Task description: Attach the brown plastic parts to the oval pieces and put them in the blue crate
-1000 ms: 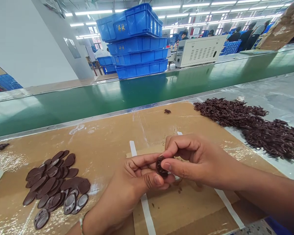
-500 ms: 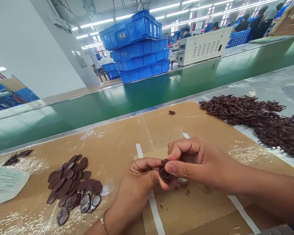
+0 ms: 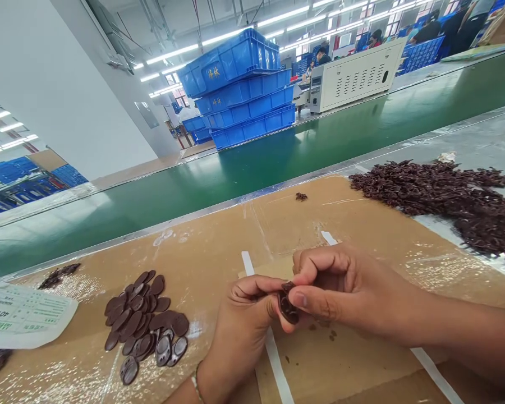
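Note:
Between my two hands is a small dark brown oval piece (image 3: 288, 306), tilted up above the cardboard. My left hand (image 3: 252, 314) pinches it between thumb and fingers from the left. The thumb and forefinger of my right hand (image 3: 332, 280) close on its upper right edge; whether they also hold a smaller part there I cannot make out. To the left lies a pile of similar brown oval pieces (image 3: 138, 314), a few with shiny, hollowed faces up. A heap of thin, dark brown twig-like bits (image 3: 437, 196) lies at the right.
White tape strips (image 3: 278, 365) cross the brown cardboard (image 3: 210, 247). A white printed sheet or bag (image 3: 29, 314) lies at left. Beyond runs a green conveyor belt (image 3: 261, 163), with stacked blue crates (image 3: 248, 92) and a beige machine (image 3: 357, 76) behind. People (image 3: 429, 28) are farther back.
The view has shifted, so the table's things appear farther right and more of the white printed sheet shows. My hands keep their pinch on the oval piece, with little movement between them.

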Available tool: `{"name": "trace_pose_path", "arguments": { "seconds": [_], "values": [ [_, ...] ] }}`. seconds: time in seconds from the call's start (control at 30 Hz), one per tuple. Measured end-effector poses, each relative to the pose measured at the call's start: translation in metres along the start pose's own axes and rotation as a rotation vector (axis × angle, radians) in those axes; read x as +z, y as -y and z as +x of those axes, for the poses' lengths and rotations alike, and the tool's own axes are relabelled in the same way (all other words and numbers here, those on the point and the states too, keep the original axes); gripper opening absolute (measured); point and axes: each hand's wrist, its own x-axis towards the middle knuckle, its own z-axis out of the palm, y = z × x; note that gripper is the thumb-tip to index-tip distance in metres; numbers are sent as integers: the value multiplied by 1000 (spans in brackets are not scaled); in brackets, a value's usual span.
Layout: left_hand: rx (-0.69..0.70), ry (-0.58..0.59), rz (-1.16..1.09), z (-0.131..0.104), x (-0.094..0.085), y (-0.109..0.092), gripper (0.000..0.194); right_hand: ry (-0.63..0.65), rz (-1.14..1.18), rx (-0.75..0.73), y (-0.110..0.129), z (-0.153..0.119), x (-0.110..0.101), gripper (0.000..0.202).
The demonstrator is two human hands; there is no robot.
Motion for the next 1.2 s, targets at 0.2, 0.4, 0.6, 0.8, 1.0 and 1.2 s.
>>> {"name": "trace_pose_path", "arguments": {
  "seconds": [0.2, 0.4, 0.6, 0.8, 1.0, 1.2],
  "values": [
    [6, -5, 5, 0, -1, 2, 18, -1, -27, 4, -3, 0, -1, 27],
    [44, -21, 82, -1, -1, 1, 18, -19, -85, -64, -1, -1, 1, 27],
    [39, -2, 69, -2, -1, 0, 21, -12, -114, -69, -2, -1, 0, 26],
    [28, 7, 44, -2, -1, 0, 20, -9, -138, -81, -1, -2, 1, 25],
    [13, 9, 24, -3, -2, 0, 20, -14, -128, -91, -1, -2, 1, 22],
    [7, 9, 31, -1, 0, -1, 19, 10, -77, -83, -4, -1, -1, 23]
  ]
}}
